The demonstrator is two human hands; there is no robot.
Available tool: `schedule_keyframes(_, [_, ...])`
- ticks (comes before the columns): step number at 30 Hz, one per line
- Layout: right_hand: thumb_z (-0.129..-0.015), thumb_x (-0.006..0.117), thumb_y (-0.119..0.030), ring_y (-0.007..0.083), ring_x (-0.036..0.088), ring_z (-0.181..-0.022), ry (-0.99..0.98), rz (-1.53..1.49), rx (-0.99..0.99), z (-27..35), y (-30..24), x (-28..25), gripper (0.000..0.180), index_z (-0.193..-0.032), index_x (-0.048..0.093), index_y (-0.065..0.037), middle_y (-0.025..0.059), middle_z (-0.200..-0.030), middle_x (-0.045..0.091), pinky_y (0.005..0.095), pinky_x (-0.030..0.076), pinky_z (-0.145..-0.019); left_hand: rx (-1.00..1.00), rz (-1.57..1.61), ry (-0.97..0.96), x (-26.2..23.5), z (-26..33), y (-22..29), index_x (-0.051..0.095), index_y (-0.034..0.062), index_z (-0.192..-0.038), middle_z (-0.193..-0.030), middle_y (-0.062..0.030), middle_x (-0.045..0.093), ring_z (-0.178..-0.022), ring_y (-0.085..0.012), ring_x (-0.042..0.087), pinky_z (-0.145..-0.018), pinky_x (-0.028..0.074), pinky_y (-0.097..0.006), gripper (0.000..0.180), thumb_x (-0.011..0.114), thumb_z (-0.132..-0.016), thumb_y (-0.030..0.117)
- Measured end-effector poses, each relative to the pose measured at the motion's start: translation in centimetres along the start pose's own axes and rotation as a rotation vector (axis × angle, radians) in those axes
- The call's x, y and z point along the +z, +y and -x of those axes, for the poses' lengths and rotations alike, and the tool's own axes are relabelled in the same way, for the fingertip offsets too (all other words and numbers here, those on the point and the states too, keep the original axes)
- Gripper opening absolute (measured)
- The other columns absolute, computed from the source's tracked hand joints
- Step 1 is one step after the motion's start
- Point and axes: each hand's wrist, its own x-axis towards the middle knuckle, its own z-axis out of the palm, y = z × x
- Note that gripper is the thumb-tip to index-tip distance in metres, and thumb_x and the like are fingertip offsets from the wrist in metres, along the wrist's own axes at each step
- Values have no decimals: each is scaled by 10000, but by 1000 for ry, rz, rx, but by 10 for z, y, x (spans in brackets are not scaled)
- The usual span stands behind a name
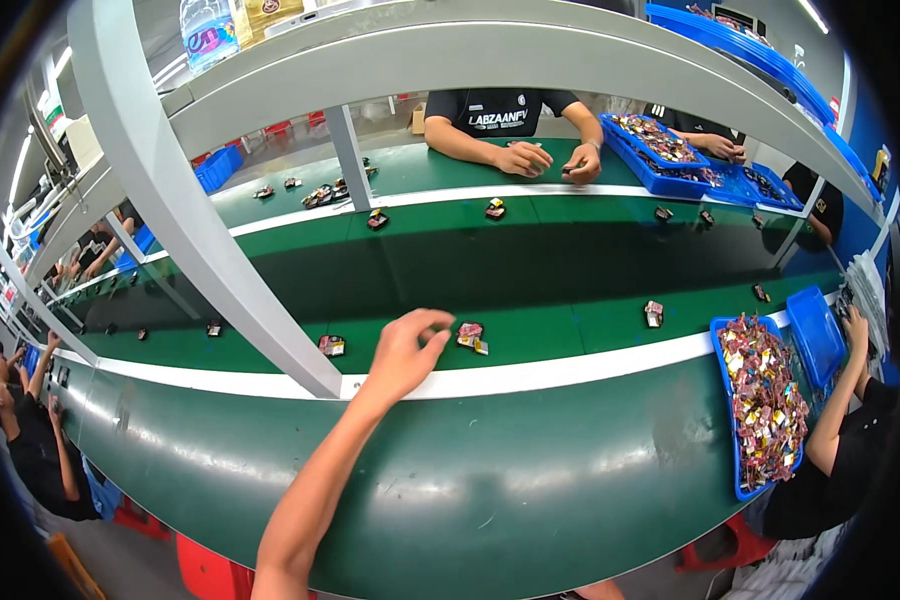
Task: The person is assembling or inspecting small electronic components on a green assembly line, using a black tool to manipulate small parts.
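My left hand reaches over the white edge rail of the green conveyor belt. Its fingers are curved and apart from the thumb, with nothing visible between them. Just right of the fingertips, a small dark part with reddish bits and a yellow-white tag lies on the belt, apart from the hand. Another small dark part rests left of the hand, by the post. Farther right on the belt is a similar part. My right hand does not show; a bit of skin at the lower edge is too cut off to identify.
A grey post rises left of my arm under an overhead shelf. A blue tray heaped with small parts stands on the right of the green worktable. Co-workers sit opposite, at right and at far left.
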Motion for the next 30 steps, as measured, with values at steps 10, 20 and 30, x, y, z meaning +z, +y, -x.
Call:
schedule_keyframes(10, [-911, 719, -183, 206, 676, -780, 88, 27, 119, 28, 26, -30, 269, -1060, 683, 37, 129, -877, 716, 327, 535, -720, -195, -325, -215, 44, -67, -19, 760, 53, -951, -904, -98, 698, -758, -215, 660, -724, 524, -320, 170, 725, -869, 198])
schedule_keyframes(20, [-923, 705, -187, 190, 667, -793, 33, -37, 150, 35, 59, -29, 266, -1070, 688, 33, 123, -884, 716, 322, 528, -732, -47, -380, 118, 12, -8, 10, 675, 2, -1178, -978, -122, 691, -763, -178, 656, -687, 525, -330, 310, 691, -902, 141])
schedule_keyframes(30, [-935, 691, -191, 175, 659, -806, -65, -106, 148, 20, 86, 5, 264, -1080, 693, 30, 117, -891, 717, 318, 520, -743, -266, 169, 20, -121, 213, 134, 728, -48, -1057, -966, -153, 745, -790, -216, 730, -671, 573, -304, 174, 656, -906, 0])
